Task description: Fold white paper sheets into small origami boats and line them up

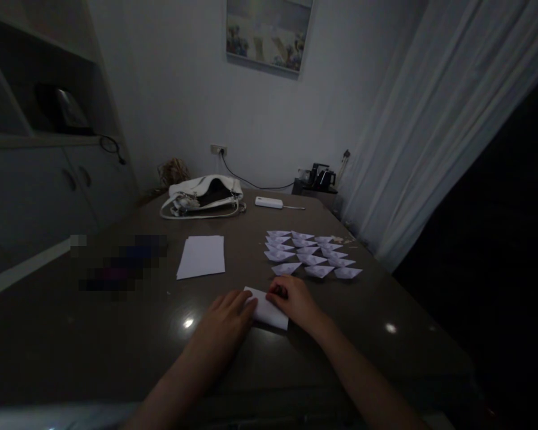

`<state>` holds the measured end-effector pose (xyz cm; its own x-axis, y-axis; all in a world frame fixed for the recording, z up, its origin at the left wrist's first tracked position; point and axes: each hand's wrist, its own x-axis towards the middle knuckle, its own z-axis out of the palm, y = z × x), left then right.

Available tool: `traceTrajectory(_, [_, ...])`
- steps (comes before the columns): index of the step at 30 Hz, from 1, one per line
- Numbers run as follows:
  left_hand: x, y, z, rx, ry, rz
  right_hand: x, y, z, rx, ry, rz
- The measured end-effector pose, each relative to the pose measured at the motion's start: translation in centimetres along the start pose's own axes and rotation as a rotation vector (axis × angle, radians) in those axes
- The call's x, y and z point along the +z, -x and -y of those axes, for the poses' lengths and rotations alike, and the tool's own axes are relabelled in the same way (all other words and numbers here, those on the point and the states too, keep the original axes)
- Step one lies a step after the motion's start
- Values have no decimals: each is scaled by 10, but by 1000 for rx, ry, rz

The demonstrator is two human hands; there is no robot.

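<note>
A folded white sheet of paper (270, 315) lies on the dark table in front of me, its long side slanting down to the right. My left hand (228, 316) holds its left end, thumb and fingertips pressed on the paper. At the top edge, my right hand (293, 300) pinches the paper between thumb and curled fingers. Just beyond that hand, several folded paper boats (311, 260) stand in rows. Left of them is a stack of plain white paper (202, 257).
A white handbag (206, 190) sits open at the table's far side. Near it lies a white device (269, 203) with a short cable. A blurred-out dark item (125, 263) is at the left. Small scraps (341, 239) lie behind the boats. A curtain (399, 119) hangs at the right.
</note>
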<state>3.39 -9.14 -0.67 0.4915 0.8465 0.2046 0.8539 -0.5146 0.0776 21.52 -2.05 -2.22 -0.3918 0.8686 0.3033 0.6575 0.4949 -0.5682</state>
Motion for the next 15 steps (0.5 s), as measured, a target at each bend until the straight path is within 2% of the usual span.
traceTrajectory(2, [-3,-4,1,111,-27,45,0,0,1,9,-2,7])
traceTrajectory(4, [-5,-9,0,164,-45,70,-1,0,1,15,-10,15])
traceTrajectory(8, [-8,-12,2,137,50,26,-3,0,-2,27,-144,19])
traceTrajectory(12, [-9,-10,15,-88,534,-207,-8,-2,-4,172,-726,-33])
traceTrajectory(15, [-6,-12,27,-295,1006,-299,-10,-2,3,151,-1037,49])
